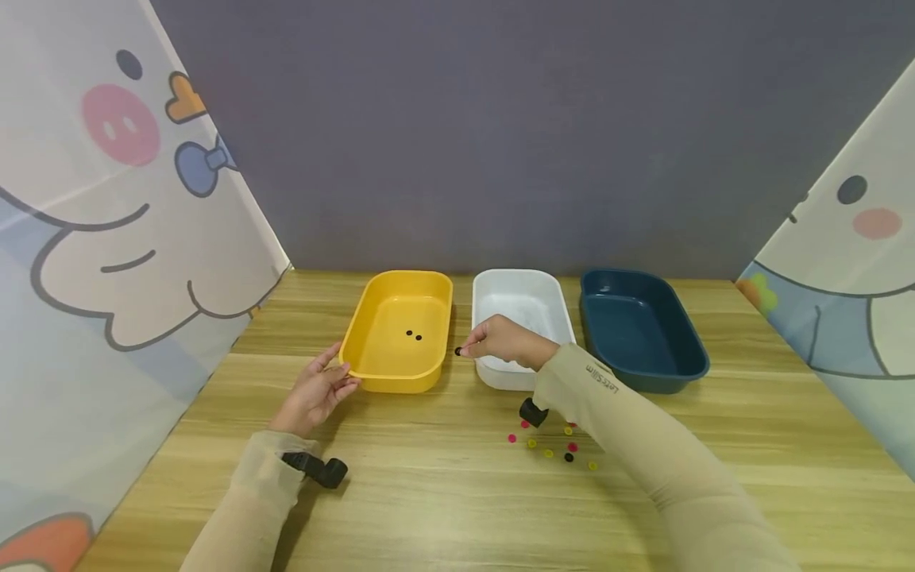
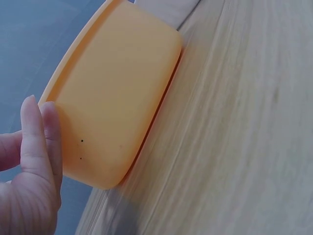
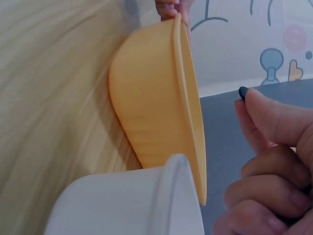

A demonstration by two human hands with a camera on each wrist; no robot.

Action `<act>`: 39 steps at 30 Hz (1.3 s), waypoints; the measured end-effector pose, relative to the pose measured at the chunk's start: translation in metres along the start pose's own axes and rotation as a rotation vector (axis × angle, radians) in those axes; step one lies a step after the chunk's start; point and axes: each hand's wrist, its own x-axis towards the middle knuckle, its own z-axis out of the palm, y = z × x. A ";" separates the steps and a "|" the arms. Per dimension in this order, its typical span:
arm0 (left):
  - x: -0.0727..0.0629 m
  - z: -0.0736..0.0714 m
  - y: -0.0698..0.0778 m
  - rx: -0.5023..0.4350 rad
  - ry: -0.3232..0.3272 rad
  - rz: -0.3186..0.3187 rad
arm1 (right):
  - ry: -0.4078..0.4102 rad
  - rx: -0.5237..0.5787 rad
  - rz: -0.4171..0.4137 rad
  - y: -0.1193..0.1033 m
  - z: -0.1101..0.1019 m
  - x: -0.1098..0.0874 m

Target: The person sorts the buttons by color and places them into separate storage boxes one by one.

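My right hand (image 1: 509,340) pinches a small black button (image 3: 243,93) between thumb and index fingertips, the other fingers curled in. It is above the gap between the yellow basin (image 1: 396,383) and the white basin (image 1: 507,380), overlapping the white one's near side in the head view. At the yellow basin's near left corner, my left hand (image 1: 314,393) holds the rim, with fingers along the outer wall (image 2: 112,98). Two black buttons (image 1: 414,335) lie on the yellow basin's floor. Partly under the right forearm, several pink, yellow and black buttons (image 1: 532,443) are scattered over the table.
A dark blue basin (image 1: 672,380) stands to the right of the white one. All three basins sit in a row on the wood-grain table (image 1: 429,492), before a grey back panel (image 1: 457,143). Cartoon-printed sheets (image 1: 236,238) flank both sides.
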 end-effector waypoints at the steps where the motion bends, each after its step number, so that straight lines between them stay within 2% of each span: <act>1: 0.000 0.000 0.000 0.001 0.001 0.004 | 0.001 0.007 0.012 -0.002 0.000 0.003; 9: 0.000 0.002 0.000 -0.001 -0.013 0.020 | -0.003 0.067 0.085 -0.009 -0.001 0.027; 20: 0.001 0.000 -0.001 0.006 -0.002 0.028 | 0.015 0.194 0.101 -0.021 0.001 0.060; 32: 0.000 0.001 -0.001 0.006 0.002 0.025 | 0.078 0.234 0.247 -0.043 0.005 0.093; 39: 0.000 0.001 -0.002 0.009 0.000 0.030 | 0.110 0.292 0.289 -0.059 -0.001 0.104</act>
